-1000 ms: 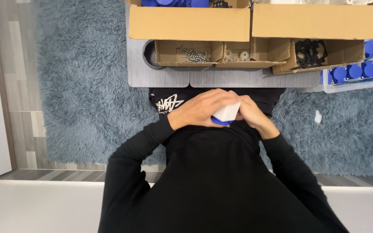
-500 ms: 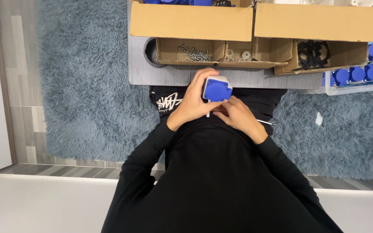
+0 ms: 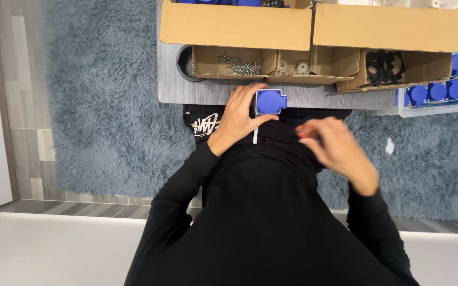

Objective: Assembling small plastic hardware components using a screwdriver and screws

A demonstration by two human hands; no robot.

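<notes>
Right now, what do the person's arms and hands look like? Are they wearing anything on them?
Both arms are covered by long black sleeves that reach to the wrists, part of a plain black top. The left hand and right hand are bare: no gloves, and no rings or watch that I can see. The right hand is blurred, so small details on it are hard to tell.

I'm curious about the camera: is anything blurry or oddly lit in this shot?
Head view: the right hand is smeared by motion blur, with something orange at its fingertips too blurred to identify; the left hand and the blue socket it holds are sharp; light is soft and even, without glare or hard shadows; the boxes' edges near the top bow slightly from the wide lens.
</notes>
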